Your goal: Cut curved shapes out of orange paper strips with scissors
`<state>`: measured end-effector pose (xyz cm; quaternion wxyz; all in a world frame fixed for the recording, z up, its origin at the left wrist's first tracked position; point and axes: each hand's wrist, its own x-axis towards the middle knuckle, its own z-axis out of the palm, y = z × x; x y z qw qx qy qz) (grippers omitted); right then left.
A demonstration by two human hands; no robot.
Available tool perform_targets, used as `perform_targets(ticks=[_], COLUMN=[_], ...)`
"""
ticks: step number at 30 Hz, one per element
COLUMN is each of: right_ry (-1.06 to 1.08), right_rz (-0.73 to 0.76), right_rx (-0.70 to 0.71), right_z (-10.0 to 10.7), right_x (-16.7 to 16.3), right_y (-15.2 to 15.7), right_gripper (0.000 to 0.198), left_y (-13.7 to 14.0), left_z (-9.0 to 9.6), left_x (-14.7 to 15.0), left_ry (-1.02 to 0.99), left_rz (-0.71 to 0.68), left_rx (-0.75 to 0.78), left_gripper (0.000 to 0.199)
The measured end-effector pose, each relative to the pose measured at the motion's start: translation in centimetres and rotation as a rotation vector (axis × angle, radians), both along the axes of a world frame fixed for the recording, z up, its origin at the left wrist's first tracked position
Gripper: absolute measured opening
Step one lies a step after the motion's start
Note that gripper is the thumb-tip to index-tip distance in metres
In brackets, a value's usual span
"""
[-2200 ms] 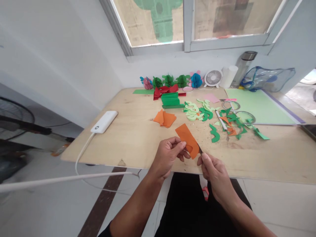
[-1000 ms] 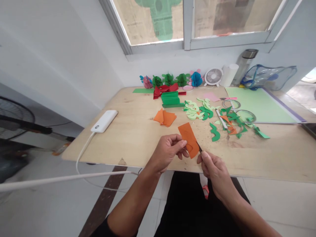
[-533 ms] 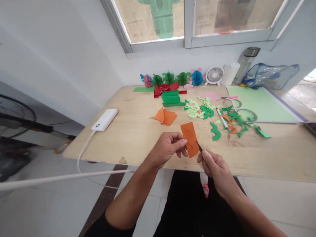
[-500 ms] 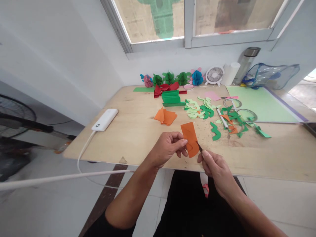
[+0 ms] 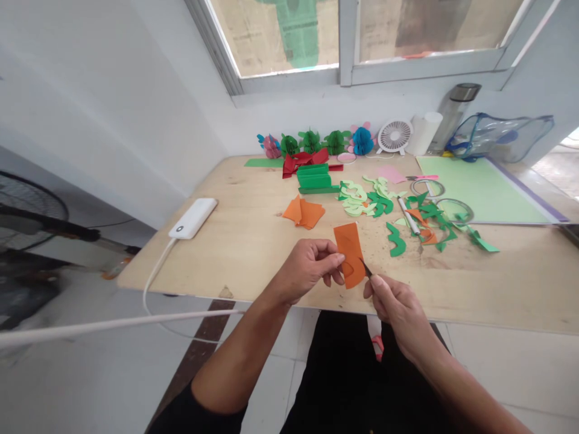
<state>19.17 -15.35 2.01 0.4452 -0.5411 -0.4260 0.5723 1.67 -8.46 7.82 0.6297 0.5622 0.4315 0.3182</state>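
Note:
Between thumb and fingers, my left hand pinches an orange piece of paper by its left edge, above the table's front edge. Curved lines are drawn on the paper, and its lower right corner is rounded. My right hand is closed on a pair of small scissors, whose dark blades meet the paper's right edge; the handles are hidden in the fingers. Beyond the left hand lie folded orange papers. A wavy green paper cutout rests to the right of the held piece.
Green cutouts, scraps and a white pen lie to the right. Folded green paper and red paper sit farther back. Along the wall stand paper honeycomb figures, a small fan and a bottle. A corded power bank is at left.
Both hands and the orange paper stay almost in place, with only a tiny shift to the right in view. The scissors remain at the paper's right edge.

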Motion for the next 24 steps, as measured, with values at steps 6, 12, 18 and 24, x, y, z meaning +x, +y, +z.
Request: perform_targets(ticks=[6,12,18,24], right_ry=[0.002,-0.051,-0.043,-0.033], right_rz=[0.034,0.063,0.08,0.096], right_rx=[-0.003,0.008,-0.002,0.01], right_z=[-0.12,0.1,0.61,0.72], right_x=[0.23,0.42,0.38,0.38], right_y=[0.0,0.12,0.32,0.47], right_gripper=[0.046,0.047,0.047,0.047], left_y=[0.27,0.37,0.51,0.6], left_z=[-0.19,0.24,0.44,0.7], left_x=[-0.25,-0.47,-0.57,-0.59], left_ry=[0.019,0.051,0.066,0.085], left_rz=[-0.042,-0.067,-0.087,-0.099], left_rx=[0.007,0.024,0.037,0.039], left_gripper=[0.019,0.02,0.018,0.018])
